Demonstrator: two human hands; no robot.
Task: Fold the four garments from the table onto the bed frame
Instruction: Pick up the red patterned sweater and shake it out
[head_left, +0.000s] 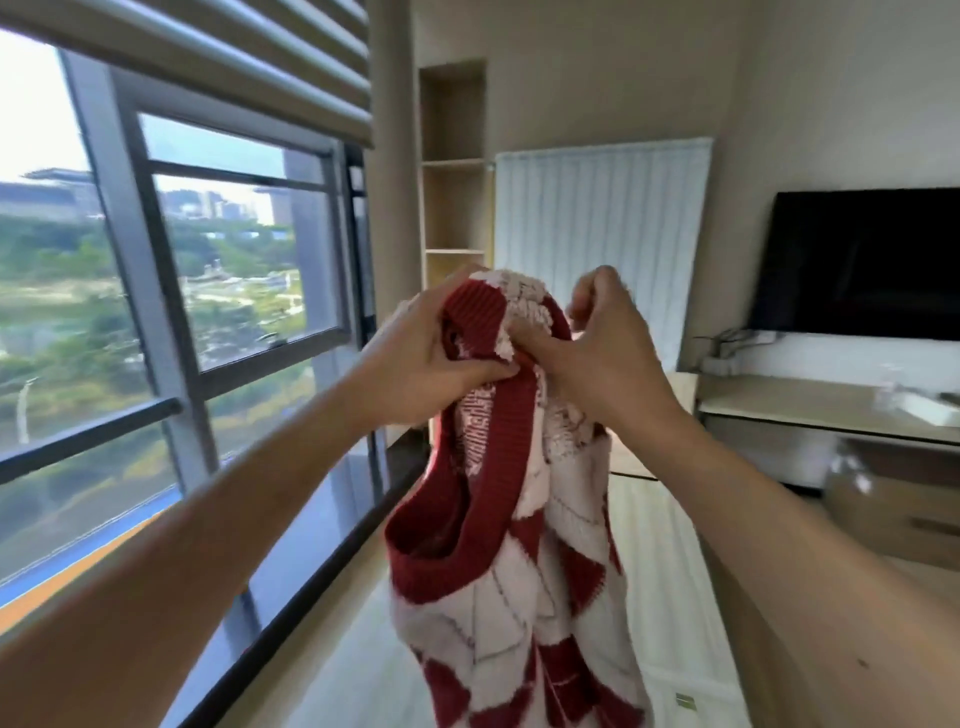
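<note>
L hand (415, 358) & R hand (605, 353) fingers curled, both gripping red/white knit vest (514, 561) at top; vest hangs below, mid-air.

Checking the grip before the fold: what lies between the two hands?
In the head view, the bunched top of the red-and-white knit garment fills the gap; the left hand and right hand both grip it.

Left hand (423, 358) gripping, right hand (608, 358) pinching
</note>
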